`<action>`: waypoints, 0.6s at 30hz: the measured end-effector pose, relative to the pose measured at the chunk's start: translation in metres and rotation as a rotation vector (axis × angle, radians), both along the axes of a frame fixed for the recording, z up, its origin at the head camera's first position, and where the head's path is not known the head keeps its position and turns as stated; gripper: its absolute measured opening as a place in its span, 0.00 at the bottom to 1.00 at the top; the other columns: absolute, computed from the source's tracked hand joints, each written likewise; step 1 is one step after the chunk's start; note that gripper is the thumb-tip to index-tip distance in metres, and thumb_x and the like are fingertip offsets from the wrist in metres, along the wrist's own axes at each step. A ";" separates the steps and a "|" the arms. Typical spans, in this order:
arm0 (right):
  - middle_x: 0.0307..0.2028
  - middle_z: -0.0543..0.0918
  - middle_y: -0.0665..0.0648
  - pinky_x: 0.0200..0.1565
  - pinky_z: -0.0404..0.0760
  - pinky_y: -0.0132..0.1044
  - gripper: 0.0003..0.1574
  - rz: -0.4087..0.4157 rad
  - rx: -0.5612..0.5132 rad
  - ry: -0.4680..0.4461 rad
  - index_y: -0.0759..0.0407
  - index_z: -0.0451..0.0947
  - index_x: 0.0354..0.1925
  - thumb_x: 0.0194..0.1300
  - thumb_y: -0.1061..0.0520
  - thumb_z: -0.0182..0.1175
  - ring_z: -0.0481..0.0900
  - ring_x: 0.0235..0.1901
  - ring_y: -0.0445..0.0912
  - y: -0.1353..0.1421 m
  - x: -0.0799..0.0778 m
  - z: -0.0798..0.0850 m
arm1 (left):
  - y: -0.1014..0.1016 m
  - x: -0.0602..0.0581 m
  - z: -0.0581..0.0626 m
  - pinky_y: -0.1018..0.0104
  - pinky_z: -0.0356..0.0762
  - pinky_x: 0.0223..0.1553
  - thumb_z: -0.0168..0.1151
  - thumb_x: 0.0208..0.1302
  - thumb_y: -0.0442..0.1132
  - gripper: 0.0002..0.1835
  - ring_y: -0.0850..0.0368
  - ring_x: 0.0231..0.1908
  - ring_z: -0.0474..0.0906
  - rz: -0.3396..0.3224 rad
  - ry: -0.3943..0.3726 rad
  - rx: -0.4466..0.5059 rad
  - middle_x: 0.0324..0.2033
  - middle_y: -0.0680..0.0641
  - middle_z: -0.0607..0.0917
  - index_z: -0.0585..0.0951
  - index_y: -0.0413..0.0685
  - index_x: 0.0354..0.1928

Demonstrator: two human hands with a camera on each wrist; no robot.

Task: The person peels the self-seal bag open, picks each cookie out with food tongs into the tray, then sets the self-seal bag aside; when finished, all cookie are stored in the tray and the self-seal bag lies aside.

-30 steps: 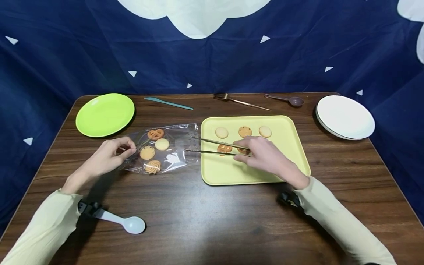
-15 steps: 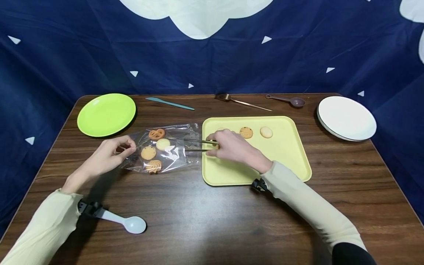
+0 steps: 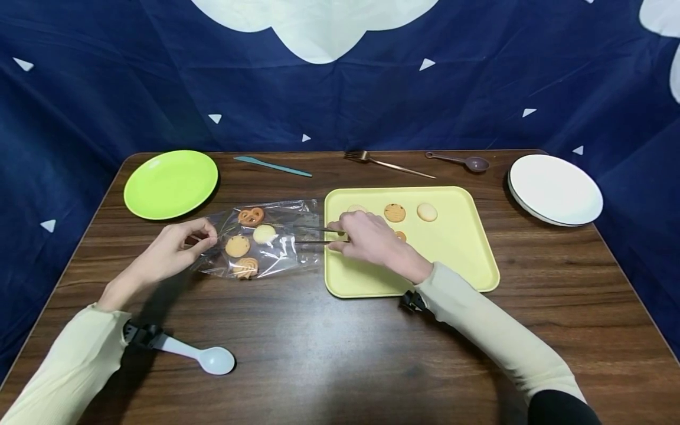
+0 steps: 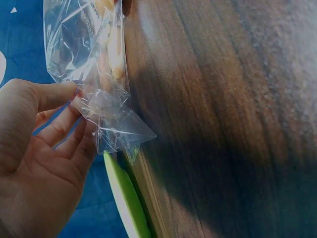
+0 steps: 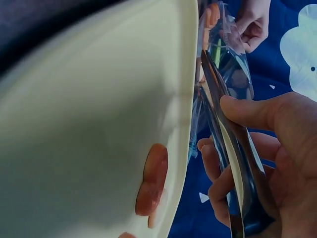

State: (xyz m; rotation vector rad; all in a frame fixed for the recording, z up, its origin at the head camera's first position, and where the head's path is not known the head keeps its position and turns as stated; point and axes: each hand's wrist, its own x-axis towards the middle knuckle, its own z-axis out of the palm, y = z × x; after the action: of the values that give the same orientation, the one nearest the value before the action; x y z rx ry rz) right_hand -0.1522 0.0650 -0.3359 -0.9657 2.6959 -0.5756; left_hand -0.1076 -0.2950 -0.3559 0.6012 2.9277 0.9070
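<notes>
Beyond the left hand [image 3: 172,251], a green plate [image 3: 170,184] sits at the table's far left. That hand pinches the near-side end of a clear bag [image 3: 287,252] between thumb and fingertips, its other fingers loosely bent. On this side of it, a pale spoon [image 3: 215,360] lies with its handle running to the left wrist. Farther off than the hand, a blue knife [image 3: 273,166] lies on the wood.

The bag stretches flat between the two hands, holding a pretzel cookie [image 3: 251,216], a pale round cookie [image 3: 264,234], a speckled cookie [image 3: 237,245] and a swirled cookie [image 3: 245,268]. The right hand [image 3: 369,239] grips metal tongs [image 5: 246,146], their slightly parted tips inside the bag's mouth; whether they touch a cookie, I can't tell.

Under the right hand lies a yellow tray [image 3: 451,254]; more cookies [image 3: 395,212] sit on it, some partly hidden behind the hand. Past that hand lie a copper fork [image 3: 390,165] and a brown measuring spoon [image 3: 475,164], then, well to its right, stacked white plates [image 3: 555,186].
</notes>
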 end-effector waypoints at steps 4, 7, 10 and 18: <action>0.44 0.83 0.54 0.16 0.63 0.32 0.21 -0.014 -0.034 0.018 0.59 0.81 0.47 0.60 0.48 0.64 0.61 0.15 0.39 0.015 0.006 0.002 | 0.000 0.000 0.000 0.68 0.72 0.31 0.59 0.64 0.30 0.02 0.56 0.37 0.77 -0.007 0.008 0.014 0.32 0.49 0.81 0.77 0.45 0.35; 0.39 0.83 0.55 0.17 0.64 0.33 0.22 -0.017 -0.054 0.049 0.58 0.81 0.50 0.60 0.49 0.64 0.62 0.15 0.39 0.031 0.011 0.004 | 0.000 -0.001 0.000 0.68 0.72 0.30 0.59 0.63 0.30 0.03 0.55 0.37 0.77 -0.012 0.015 0.017 0.32 0.49 0.81 0.78 0.45 0.35; 0.34 0.82 0.55 0.18 0.65 0.34 0.23 -0.046 -0.067 0.070 0.59 0.80 0.50 0.60 0.49 0.64 0.63 0.16 0.39 0.051 0.017 0.006 | -0.001 -0.001 0.000 0.66 0.73 0.30 0.58 0.64 0.29 0.04 0.56 0.37 0.77 -0.016 0.017 0.015 0.32 0.49 0.81 0.78 0.46 0.35; 0.32 0.83 0.54 0.21 0.64 0.36 0.25 -0.154 -0.107 0.124 0.61 0.80 0.50 0.57 0.50 0.67 0.64 0.18 0.40 0.116 0.035 0.007 | -0.001 -0.001 -0.001 0.67 0.72 0.30 0.58 0.64 0.30 0.04 0.57 0.36 0.76 -0.002 0.008 0.011 0.32 0.49 0.81 0.77 0.46 0.35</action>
State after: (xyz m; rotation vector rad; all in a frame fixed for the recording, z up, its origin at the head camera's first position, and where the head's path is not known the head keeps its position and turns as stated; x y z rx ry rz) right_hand -0.1168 0.1808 -0.3292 -0.8509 2.8949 -0.7180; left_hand -0.1084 -0.2957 -0.3572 0.6095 2.9304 0.9237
